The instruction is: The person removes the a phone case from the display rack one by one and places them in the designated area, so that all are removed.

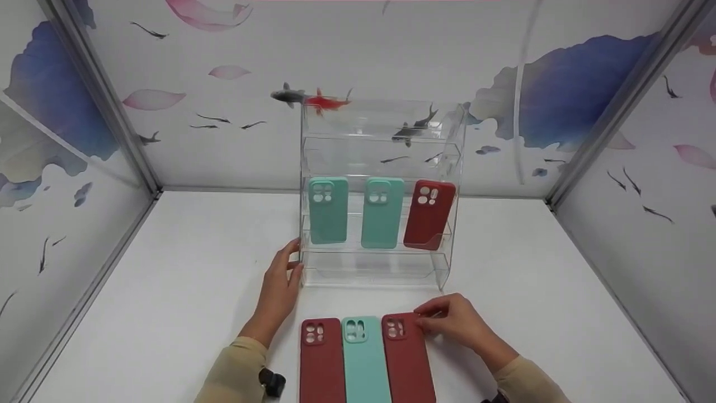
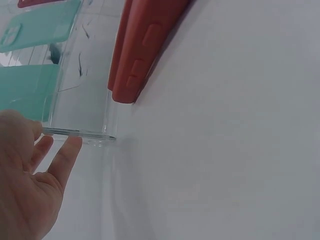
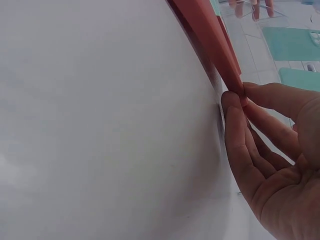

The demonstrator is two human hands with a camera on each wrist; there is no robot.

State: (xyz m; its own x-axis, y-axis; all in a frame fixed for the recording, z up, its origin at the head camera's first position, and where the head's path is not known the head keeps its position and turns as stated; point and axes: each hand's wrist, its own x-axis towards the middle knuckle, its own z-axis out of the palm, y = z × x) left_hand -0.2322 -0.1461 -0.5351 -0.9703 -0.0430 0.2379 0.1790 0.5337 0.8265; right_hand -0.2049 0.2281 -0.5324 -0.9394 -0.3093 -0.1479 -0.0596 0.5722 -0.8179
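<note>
A clear tiered display rack (image 1: 375, 277) stands upright, bearing two teal phone cases (image 1: 328, 224) (image 1: 382, 224) and, at the right, a tilted red phone case (image 1: 429, 221). My left hand (image 1: 279, 285) touches the rack's left side low down, fingers extended; in the left wrist view, its fingertips (image 2: 72, 145) meet the side panel's edge. On the table in front lie a red case (image 1: 323, 364), a teal case (image 1: 364, 366) and another red case (image 1: 408, 364) side by side. My right hand (image 1: 461, 322) pinches that rightmost red case's upper right corner between thumb and fingers.
The white table (image 1: 520, 268) is enclosed by printed panels (image 1: 391, 56) at the back and sides, with metal frame posts (image 1: 609, 112) at the corners. Other tiers of the rack (image 1: 375, 157) show above and below the row of cases.
</note>
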